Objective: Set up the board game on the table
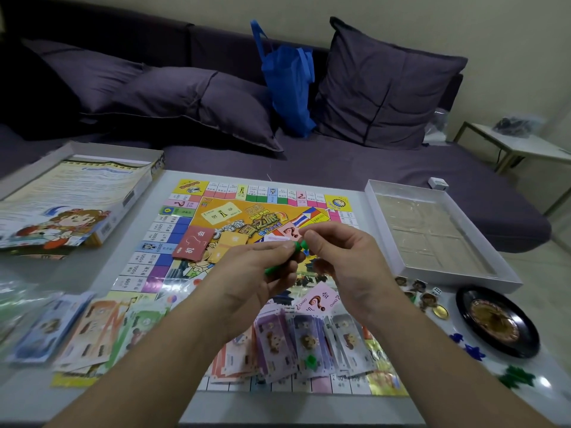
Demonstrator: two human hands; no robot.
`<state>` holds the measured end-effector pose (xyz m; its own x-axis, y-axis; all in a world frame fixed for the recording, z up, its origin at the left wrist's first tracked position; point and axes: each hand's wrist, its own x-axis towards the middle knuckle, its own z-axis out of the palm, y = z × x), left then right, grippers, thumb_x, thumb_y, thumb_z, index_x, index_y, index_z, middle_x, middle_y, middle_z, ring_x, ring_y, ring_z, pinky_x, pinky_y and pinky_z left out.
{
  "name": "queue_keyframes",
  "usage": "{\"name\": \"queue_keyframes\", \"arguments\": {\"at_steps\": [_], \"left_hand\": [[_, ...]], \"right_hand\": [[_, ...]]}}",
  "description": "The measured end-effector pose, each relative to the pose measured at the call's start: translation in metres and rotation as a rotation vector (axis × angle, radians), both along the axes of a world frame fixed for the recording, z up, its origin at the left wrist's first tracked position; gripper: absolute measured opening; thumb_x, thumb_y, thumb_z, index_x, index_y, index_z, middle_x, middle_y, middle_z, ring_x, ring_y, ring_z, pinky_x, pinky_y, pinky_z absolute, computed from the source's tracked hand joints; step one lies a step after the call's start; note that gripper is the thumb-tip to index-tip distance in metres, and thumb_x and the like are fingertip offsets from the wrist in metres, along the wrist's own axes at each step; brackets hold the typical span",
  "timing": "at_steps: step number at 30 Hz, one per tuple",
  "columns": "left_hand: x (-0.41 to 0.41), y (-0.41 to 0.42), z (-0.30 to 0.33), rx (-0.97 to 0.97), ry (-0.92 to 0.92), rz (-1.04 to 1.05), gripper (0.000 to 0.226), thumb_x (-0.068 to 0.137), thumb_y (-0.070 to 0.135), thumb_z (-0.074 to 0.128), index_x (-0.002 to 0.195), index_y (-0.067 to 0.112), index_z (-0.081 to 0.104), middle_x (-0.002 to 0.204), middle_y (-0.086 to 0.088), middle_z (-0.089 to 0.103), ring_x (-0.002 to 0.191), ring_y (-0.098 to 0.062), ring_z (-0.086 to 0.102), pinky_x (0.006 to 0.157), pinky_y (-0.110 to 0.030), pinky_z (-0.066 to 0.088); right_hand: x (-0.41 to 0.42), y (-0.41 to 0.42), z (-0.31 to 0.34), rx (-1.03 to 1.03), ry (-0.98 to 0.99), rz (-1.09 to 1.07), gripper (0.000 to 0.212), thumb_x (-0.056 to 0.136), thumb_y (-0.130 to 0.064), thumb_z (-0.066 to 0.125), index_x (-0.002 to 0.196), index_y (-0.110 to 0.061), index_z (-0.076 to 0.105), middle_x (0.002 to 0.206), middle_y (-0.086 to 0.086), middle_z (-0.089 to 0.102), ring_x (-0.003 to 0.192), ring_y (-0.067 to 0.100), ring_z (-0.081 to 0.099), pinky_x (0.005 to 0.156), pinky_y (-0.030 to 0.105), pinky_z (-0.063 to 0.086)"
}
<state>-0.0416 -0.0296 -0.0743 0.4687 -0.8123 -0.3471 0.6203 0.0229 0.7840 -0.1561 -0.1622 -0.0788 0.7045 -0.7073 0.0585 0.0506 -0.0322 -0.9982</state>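
Note:
A colourful game board (185, 217) lies flat on the white table (139, 406). Above its middle, my left hand (256, 273) grips green plastic pieces (298, 247), and my right hand (343, 257) pinches the same green pieces at their top. Red and orange card decks (194, 244) lie on the board's left part. A pink chance card (318, 301) and purple play money (306, 341) with a small green house (310, 362) lie at the board's near side. More stacks of play money (77, 332) lie to the left.
The box lid (61, 205) lies at the far left, the white box tray (445, 236) at the right. A black roulette wheel (497, 322), a die, character tokens (417, 288), a gold coin and blue and green plastic pieces (472, 350) lie near right. A sofa with cushions and a blue bag stands behind.

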Motion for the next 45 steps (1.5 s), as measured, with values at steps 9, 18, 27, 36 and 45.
{"name": "queue_keyframes", "arguments": {"at_steps": [9,18,27,36,45], "left_hand": [[-0.007,0.0,0.003,-0.038,0.048,-0.045,0.021,0.097,0.009,0.066,0.106,-0.008,0.075,0.094,-0.016,0.065,0.07,-0.016,0.061,0.066,-0.025,0.061],[-0.011,-0.001,0.002,-0.062,0.072,-0.032,0.021,0.098,0.01,0.066,0.104,-0.007,0.076,0.088,-0.014,0.063,0.068,-0.016,0.059,0.063,-0.025,0.059],[-0.011,-0.002,0.002,-0.051,0.109,-0.038,0.019,0.098,0.009,0.064,0.103,-0.006,0.073,0.079,-0.01,0.064,0.062,-0.013,0.058,0.058,-0.024,0.057],[-0.009,0.003,0.004,-0.031,-0.039,-0.094,0.018,0.1,0.007,0.062,0.094,-0.007,0.072,0.076,-0.011,0.058,0.061,-0.015,0.053,0.061,-0.025,0.051],[-0.01,0.002,0.004,-0.018,-0.144,-0.088,0.026,0.099,0.008,0.063,0.105,-0.017,0.067,0.076,-0.01,0.056,0.063,-0.016,0.052,0.062,-0.026,0.051]], "right_hand": [[0.005,0.003,-0.002,0.024,-0.079,-0.007,0.019,0.081,-0.033,0.078,0.093,-0.019,0.082,0.098,0.011,0.076,0.093,0.029,0.063,0.092,0.055,0.053],[0.004,0.011,0.001,0.093,-0.066,0.013,0.022,0.083,-0.036,0.076,0.091,-0.016,0.081,0.091,0.009,0.071,0.081,0.025,0.057,0.082,0.04,0.054],[0.005,0.019,0.003,0.226,-0.115,0.051,0.021,0.086,-0.023,0.071,0.091,-0.004,0.078,0.089,0.012,0.069,0.07,0.015,0.061,0.069,0.025,0.056],[0.003,0.019,0.009,0.328,-0.095,0.108,0.015,0.091,-0.014,0.067,0.088,-0.001,0.073,0.079,0.008,0.067,0.063,0.012,0.059,0.059,0.023,0.053],[0.003,0.017,0.006,0.287,-0.089,0.113,0.01,0.091,-0.013,0.07,0.088,-0.003,0.07,0.086,0.011,0.068,0.075,0.017,0.064,0.064,0.026,0.054]]}}
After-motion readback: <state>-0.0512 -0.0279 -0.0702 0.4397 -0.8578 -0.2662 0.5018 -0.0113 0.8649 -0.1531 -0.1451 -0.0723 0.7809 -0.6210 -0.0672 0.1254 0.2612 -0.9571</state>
